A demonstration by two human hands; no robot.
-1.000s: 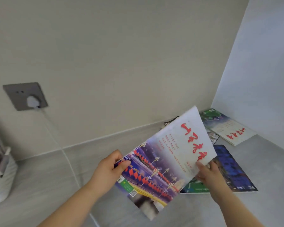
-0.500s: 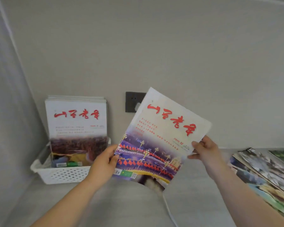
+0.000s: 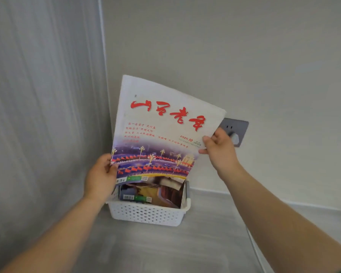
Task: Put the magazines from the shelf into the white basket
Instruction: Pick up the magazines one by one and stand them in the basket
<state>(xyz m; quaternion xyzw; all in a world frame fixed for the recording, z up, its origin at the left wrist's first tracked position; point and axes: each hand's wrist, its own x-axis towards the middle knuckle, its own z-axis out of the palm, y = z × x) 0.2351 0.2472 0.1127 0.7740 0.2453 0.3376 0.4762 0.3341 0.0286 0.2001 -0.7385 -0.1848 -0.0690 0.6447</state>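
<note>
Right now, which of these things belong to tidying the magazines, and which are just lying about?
Part of the job:
- held magazine, gripped by the left hand and right hand
- white basket
- magazines standing in it

Just there:
- wall socket
- plug in it
</note>
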